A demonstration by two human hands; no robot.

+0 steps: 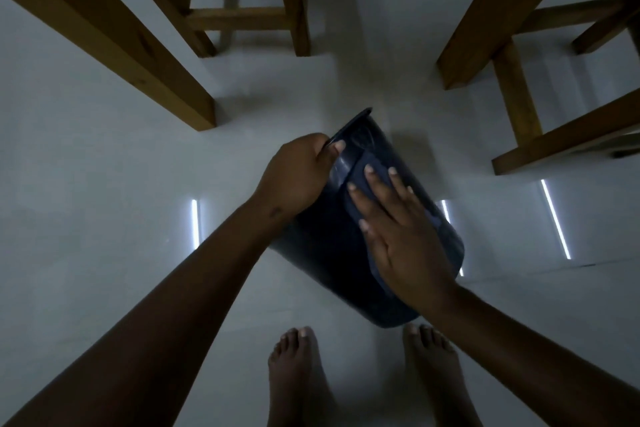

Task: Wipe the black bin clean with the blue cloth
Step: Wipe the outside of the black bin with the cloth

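Head view has the black bin (322,253) tipped on its side, held above the floor (104,149) in front of your bare feet (298,374), between the wooden furniture legs (114,38). Your left hand (298,173) is clamped on the rim, and your right hand (401,236) lies flat, fingers spread, pressing the blue cloth (367,170) onto the outer wall. Biggest risk: push hard and the bin twists out of that one-handed rim grip. It's dim too, so you'll probably miss spots.
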